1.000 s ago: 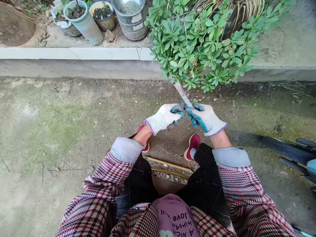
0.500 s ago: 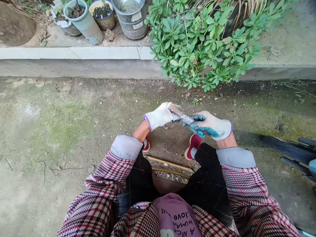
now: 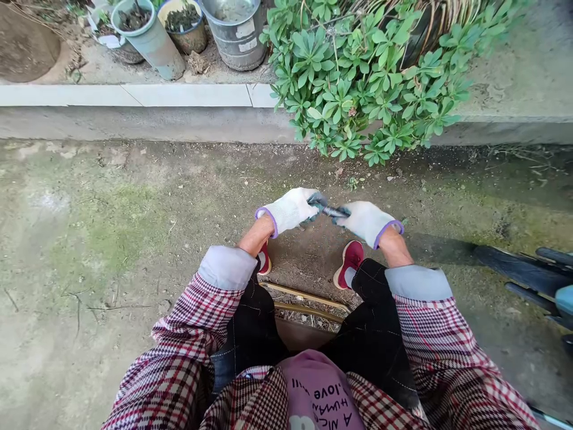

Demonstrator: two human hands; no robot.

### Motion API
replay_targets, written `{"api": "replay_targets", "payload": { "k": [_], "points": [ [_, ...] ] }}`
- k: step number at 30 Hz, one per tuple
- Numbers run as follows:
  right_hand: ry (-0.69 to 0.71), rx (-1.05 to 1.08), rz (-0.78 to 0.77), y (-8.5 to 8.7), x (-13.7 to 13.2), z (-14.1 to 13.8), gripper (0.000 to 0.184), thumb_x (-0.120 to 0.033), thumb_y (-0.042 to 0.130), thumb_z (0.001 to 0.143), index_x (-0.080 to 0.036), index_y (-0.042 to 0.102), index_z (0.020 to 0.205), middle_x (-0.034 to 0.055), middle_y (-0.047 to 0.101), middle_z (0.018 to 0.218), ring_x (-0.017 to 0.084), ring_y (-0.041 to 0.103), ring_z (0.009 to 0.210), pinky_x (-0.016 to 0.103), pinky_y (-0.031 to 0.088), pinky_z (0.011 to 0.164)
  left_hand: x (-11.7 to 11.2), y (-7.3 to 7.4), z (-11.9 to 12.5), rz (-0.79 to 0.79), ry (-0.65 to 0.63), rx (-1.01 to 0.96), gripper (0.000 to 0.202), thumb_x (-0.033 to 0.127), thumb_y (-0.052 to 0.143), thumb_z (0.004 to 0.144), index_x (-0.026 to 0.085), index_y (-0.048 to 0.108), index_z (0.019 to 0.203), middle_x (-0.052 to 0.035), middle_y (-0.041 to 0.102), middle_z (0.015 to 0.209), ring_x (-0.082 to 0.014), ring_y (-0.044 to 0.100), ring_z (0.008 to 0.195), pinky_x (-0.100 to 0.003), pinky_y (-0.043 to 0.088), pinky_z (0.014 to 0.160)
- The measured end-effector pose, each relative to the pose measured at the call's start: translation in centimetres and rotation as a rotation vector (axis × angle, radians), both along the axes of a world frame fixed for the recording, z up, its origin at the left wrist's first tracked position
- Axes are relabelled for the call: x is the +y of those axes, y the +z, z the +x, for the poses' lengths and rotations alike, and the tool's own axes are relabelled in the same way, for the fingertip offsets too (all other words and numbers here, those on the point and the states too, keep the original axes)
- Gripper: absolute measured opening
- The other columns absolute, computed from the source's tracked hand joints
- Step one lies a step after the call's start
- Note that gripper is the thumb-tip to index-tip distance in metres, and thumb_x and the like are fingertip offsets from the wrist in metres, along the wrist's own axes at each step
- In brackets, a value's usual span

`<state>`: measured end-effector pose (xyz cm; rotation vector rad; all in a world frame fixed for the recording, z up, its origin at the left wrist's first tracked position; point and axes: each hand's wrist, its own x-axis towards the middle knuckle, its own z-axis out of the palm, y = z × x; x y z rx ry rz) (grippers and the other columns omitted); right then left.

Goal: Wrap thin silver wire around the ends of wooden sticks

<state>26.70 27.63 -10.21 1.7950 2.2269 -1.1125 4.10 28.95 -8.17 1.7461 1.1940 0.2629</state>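
Note:
Both my hands wear white gloves with blue-green palms and purple cuffs. Between them is a short, narrow piece wrapped in silvery wire (image 3: 332,211), which my hands partly cover, so I cannot make out its kind. My left hand (image 3: 294,209) has its fingers closed round one end. At the other end, my right hand (image 3: 362,221) grips it with the back of the glove turned up. The piece is held above the bare ground, in front of my red shoes.
A low ledge with white edging (image 3: 188,95) runs across the front. On it stand a metal bucket (image 3: 237,39), a pale green pot (image 3: 152,45) and other pots. A leafy bush (image 3: 349,83) overhangs it. A dark wheel (image 3: 519,263) lies to the right, a brown metal frame (image 3: 308,298) between my legs.
My right hand has rolled over, so its back now shows instead of the blue-green fingers, and it sits slightly further left. The wire-wrapped piece has turned, and less of it shows.

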Motion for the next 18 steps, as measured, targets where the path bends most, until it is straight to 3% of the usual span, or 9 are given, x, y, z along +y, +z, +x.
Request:
{"api": "replay_targets", "payload": {
  "k": [4,7,10,18],
  "points": [
    [-0.214,-0.042,0.092,0.8,1.0,1.1,0.021,-0.04,0.068,0.086,-0.02,0.073,0.085,0.0037,0.066,0.067,0.019,0.058,0.06,0.03,0.041,0.056,0.0,0.0,0.2,-0.094,0.109,-0.078,0.019,0.017,0.055,0.083,0.015,0.073,0.091,-0.0003,0.069,0.072,-0.01,0.056,0.057,-0.021,0.044,0.056],
    [-0.409,0.225,-0.003,1.2,0.6,0.8,0.02,-0.041,0.069,0.085,-0.022,0.067,0.08,-0.0012,0.06,0.06,0.014,0.051,0.05,0.026,0.041,0.046,-0.4,0.1,0.4,-0.174,0.098,-0.156,0.021,0.018,0.055,0.083,0.015,0.073,0.092,-0.0003,0.068,0.071,-0.01,0.057,0.057,-0.021,0.046,0.056],
    [-0.544,0.507,-0.123,1.7,0.0,0.0,0.02,-0.037,0.072,0.084,-0.022,0.062,0.076,-0.0024,0.058,0.058,0.011,0.046,0.044,0.024,0.041,0.037,-0.6,-0.3,0.4,-0.147,0.086,-0.195,0.023,0.019,0.055,0.082,0.015,0.075,0.094,-0.0006,0.07,0.076,-0.0106,0.058,0.063,-0.021,0.046,0.06],
    [-0.53,0.759,-0.323,4.5,-1.0,-0.5,0.025,-0.039,0.083,0.075,-0.02,0.066,0.077,-0.0025,0.059,0.056,0.008,0.045,0.041,0.02,0.04,0.032,-0.3,-1.4,0.1,-0.075,0.056,-0.203,0.013,0.025,0.061,0.082,0.016,0.069,0.08,0.0018,0.062,0.07,-0.0117,0.049,0.063,-0.025,0.041,0.06]
  ]
}}
